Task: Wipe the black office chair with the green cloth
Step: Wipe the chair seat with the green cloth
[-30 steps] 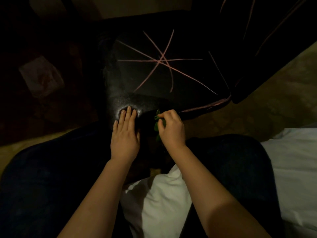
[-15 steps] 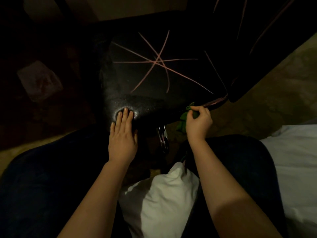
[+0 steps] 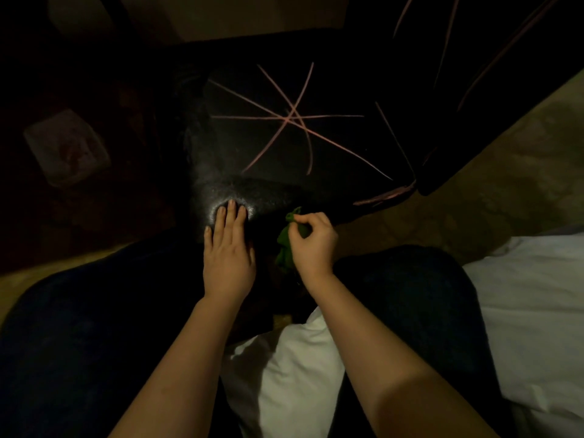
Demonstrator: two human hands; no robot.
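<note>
Dragged back from the right corner, the crumpled green cloth (image 3: 284, 245) is pinched in the right hand's (image 3: 313, 245) curled fingers (image 3: 311, 221) at the glossy black office chair's (image 3: 252, 153) seat edge, so bunched up that pink lines (image 3: 294, 116) could easily get missed.

Dim room, most likely a bedroom in a home. Rumpled white bedding (image 3: 537, 295) lies to the right of the right grip (image 3: 313, 245), beside the seated person's knee. A black office chair (image 3: 252, 147) stands just beyond the grip on a mottled tan floor (image 3: 489, 184). The light is low and warm.
</note>
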